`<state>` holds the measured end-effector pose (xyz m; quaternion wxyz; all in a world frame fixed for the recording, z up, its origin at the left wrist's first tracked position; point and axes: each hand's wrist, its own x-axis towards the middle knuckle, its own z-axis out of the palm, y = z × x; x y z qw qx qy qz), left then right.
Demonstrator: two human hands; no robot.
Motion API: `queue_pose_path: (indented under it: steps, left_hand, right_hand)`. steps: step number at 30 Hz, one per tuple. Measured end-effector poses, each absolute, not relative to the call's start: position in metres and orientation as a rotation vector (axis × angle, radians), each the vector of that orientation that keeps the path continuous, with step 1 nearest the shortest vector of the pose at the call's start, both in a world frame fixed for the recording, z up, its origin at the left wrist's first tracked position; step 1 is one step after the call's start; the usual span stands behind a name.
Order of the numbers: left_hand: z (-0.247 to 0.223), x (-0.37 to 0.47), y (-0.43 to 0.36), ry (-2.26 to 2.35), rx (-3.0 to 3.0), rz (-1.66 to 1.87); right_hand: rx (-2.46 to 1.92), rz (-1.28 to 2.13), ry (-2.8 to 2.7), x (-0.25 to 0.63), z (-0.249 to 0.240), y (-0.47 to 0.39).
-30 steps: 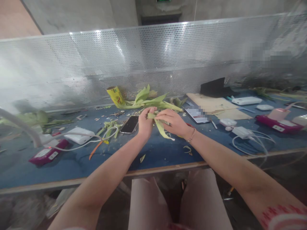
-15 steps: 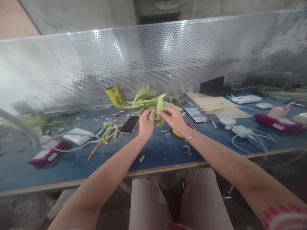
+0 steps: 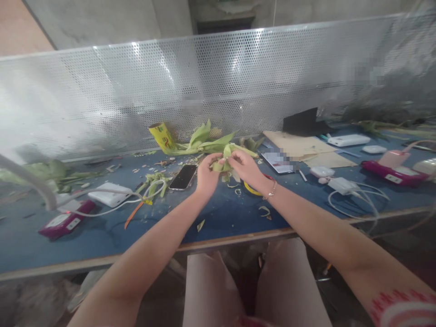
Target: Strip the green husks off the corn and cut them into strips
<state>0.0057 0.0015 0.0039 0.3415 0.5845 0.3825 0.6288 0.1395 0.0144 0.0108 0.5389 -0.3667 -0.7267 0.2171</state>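
Note:
Over the middle of the blue table, both of my hands hold folded green leaf strips point(image 3: 227, 151) that look like husk. My left hand point(image 3: 208, 175) is closed around the lower left side of the bundle. Thumb and fingers of my right hand point(image 3: 245, 167) pinch the upper right side, close to the left fingertips. The fingers partly hide how the strips are folded. Behind the hands lie more long green leaves point(image 3: 200, 136), next to a tilted yellow can-like tube point(image 3: 161, 137). A yellow and red ring point(image 3: 251, 188) lies partly under my right wrist.
A dark-screened phone point(image 3: 183, 176) lies left of my hands, near leaf scraps point(image 3: 155, 184). White power bank point(image 3: 111, 194) and purple power strip point(image 3: 67, 221) are further left. At right are a lit phone point(image 3: 276, 162), cardboard point(image 3: 296, 145), chargers and cables. A perforated metal panel point(image 3: 218, 86) stands behind.
The leaf strip that stood up between my hands is now folded down lower, and my right fingers press on it. My hands stay in nearly the same place.

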Motion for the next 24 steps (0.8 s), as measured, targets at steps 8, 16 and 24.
queue_pose_path:
  steps: [8, 16, 24]
  left_hand:
    - [0.006, 0.005, 0.002, 0.990, 1.482, 1.606]
    - [0.007, 0.007, 0.003, 0.968, 1.390, 1.554]
    - [0.012, 0.006, 0.002, 0.939, 1.257, 1.468]
  right_hand:
    - [-0.830, 0.552, -1.807, 0.140, 0.009, 0.017]
    - [-0.755, 0.621, -1.855, 0.145, 0.010, 0.020]
    - [-0.643, 0.935, -1.894, 0.155, 0.015, 0.018]
